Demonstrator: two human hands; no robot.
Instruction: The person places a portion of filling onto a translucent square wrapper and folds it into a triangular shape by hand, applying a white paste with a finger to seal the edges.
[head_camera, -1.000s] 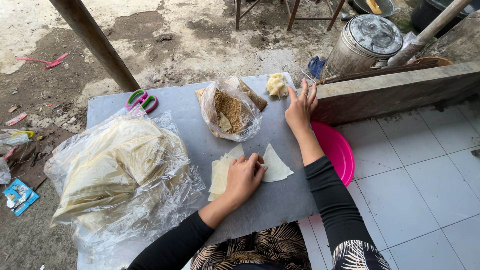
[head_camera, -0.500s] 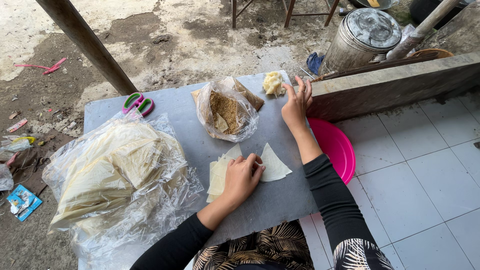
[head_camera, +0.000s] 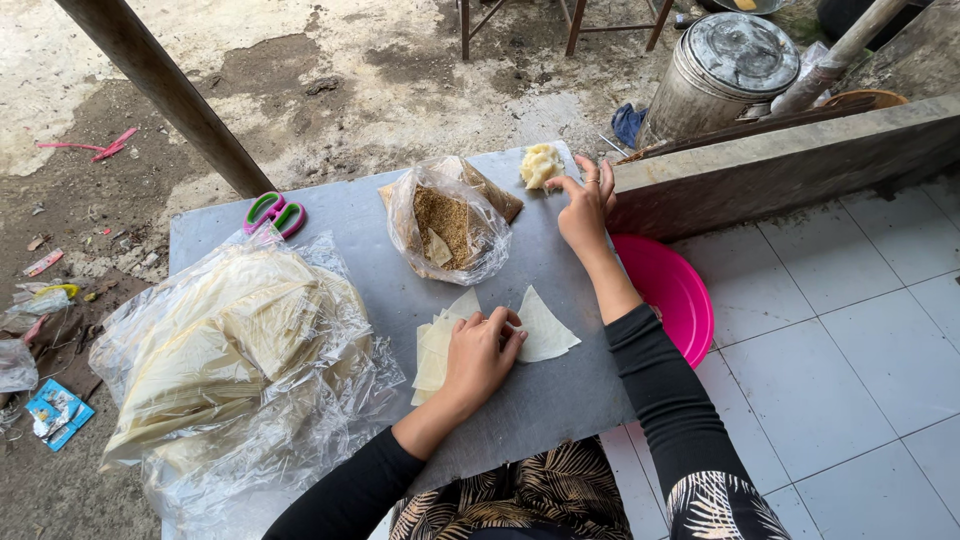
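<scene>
- A small stack of thin, pale wrapper sheets is seen lying flat on the grey board; one triangular sheet is fanned out to the right of the stack.
- The left hand is laid palm-down over the stack, fingers curled and pressed onto the sheets where the triangular one begins; the middle of the stack is covered by it.
- The right hand is held at the far edge of the board, fingers loosely spread, the tips reaching toward a pale yellow, lumpy mass of dough; whether it is actually touched cannot be told.
- A crumpled clear plastic bag of coarse brown crumbly filling is set between the two hands, a scrap of sheet lying inside it.
- A large wrinkled clear bag of folded cream sheets is spread over the left of the board; its lower part is cut off by the frame.
- A glossy pink basin is partly hidden behind the right forearm.
- Pink-and-green scissors are seen near the board's far left corner, blades hidden under plastic.
- A dented metal lidded can stands on bare ground beyond a concrete ledge.
</scene>
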